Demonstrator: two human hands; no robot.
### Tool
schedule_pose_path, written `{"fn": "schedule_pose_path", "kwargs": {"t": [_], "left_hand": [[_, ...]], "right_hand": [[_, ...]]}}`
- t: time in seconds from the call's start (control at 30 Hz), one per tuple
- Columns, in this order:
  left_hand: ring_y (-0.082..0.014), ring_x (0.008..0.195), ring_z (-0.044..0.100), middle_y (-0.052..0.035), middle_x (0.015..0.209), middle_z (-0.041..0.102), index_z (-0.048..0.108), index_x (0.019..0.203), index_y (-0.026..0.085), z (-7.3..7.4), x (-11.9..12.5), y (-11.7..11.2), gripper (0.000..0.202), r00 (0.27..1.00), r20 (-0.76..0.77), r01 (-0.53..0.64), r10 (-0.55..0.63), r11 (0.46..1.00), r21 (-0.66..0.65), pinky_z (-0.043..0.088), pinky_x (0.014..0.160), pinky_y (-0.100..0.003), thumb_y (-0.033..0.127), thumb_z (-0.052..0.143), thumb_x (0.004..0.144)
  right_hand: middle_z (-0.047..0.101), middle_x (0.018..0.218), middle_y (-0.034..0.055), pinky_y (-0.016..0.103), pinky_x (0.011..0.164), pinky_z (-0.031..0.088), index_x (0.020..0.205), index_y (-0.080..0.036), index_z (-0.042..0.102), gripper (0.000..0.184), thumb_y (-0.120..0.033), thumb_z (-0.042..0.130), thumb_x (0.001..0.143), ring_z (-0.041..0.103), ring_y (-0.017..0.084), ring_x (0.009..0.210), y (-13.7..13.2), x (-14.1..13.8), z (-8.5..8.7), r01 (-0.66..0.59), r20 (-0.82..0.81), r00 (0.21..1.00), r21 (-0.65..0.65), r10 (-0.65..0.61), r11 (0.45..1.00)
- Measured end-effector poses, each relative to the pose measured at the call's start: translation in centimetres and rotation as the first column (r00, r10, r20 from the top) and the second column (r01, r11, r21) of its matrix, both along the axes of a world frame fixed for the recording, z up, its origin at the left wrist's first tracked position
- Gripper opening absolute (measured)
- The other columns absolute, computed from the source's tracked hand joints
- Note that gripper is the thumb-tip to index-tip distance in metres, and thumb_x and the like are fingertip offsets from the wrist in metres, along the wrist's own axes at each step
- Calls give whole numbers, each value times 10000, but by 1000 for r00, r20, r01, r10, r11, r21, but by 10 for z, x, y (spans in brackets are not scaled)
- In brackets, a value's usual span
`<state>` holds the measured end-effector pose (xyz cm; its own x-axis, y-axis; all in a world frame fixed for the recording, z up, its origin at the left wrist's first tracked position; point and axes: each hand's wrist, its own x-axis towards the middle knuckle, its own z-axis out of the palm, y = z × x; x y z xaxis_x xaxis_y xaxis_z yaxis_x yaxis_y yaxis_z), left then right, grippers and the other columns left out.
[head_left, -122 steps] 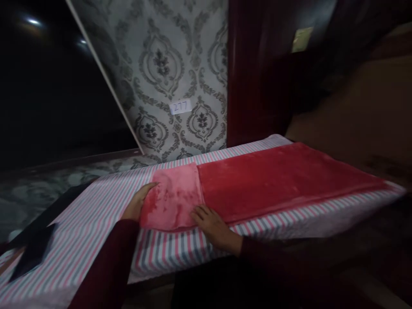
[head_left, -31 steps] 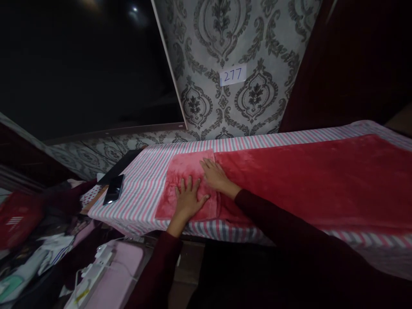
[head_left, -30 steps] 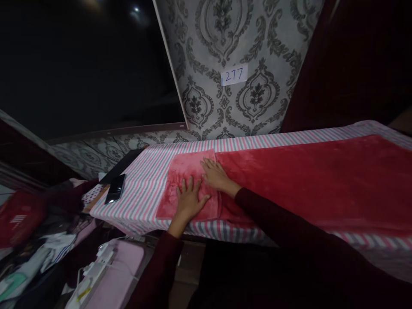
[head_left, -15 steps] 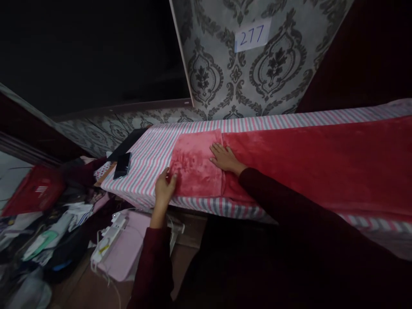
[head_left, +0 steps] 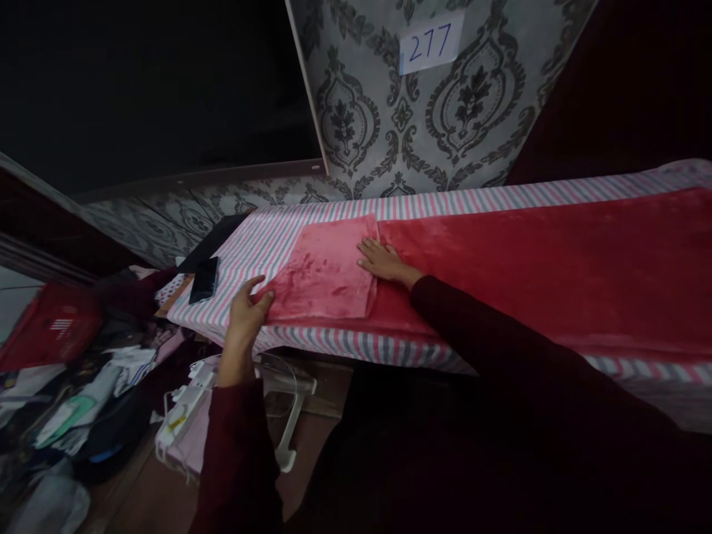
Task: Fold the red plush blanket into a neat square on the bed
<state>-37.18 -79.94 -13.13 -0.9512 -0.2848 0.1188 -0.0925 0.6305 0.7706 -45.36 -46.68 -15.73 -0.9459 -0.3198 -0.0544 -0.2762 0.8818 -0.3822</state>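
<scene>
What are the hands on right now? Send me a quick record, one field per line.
Left hand: at the near left corner of the folded flap; grip unclear
Right hand: lying flat at the flap's right edge, on the red plush blanket
Under blanket: striped pink-and-grey sheet
Nearby: black phone, left of the flap
Wall: damask wallpaper with a 277 label

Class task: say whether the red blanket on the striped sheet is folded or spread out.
Partly folded: the blanket lies spread, but its end is doubled over into a paler flap, with the left hand at its corner.
</scene>
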Motion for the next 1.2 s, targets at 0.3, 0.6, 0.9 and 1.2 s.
{"fn": "schedule_pose_path", "kwargs": {"t": [0.3,0.6,0.9,1.2], "left_hand": [[-289,1044,742,-138,1111,767,655,1366,128,2,-11,-16,582,979,151,191,-134,853,-485,579,958,-404,474,592,902],[-325,1575,314,-221,1682,342,404,1596,91,37,-118,90,644,950,120,294,-289,690,-661,330,1254,-500,365,480,1018],[-367,1582,283,-175,1704,314,425,1613,217,-14,-121,116,593,934,176,322,-311,517,-793,233,1247,-653,441,375,1067],[-410,1557,314,-218,1680,351,422,1613,180,-11,-128,115,625,944,142,285,-299,516,-808,267,1214,-660,450,392,1050]], "right_hand": [[206,1729,144,587,1263,227,1662,-161,312,691,-451,417,1043,165,314,1605,-6,2,5,2,-23,1000,14,-2,1000],[234,1726,148,549,1280,182,1653,-145,321,629,-326,371,1053,174,296,1605,-49,-31,49,76,-180,980,-40,-82,996],[294,1699,190,637,1252,160,1611,-115,394,690,-513,401,1048,216,348,1583,-36,-57,4,232,-194,953,-16,-231,973],[242,1702,229,635,1251,183,1615,-95,373,706,-527,432,1060,177,360,1596,-35,-57,17,221,-122,966,-51,-226,974]]}}
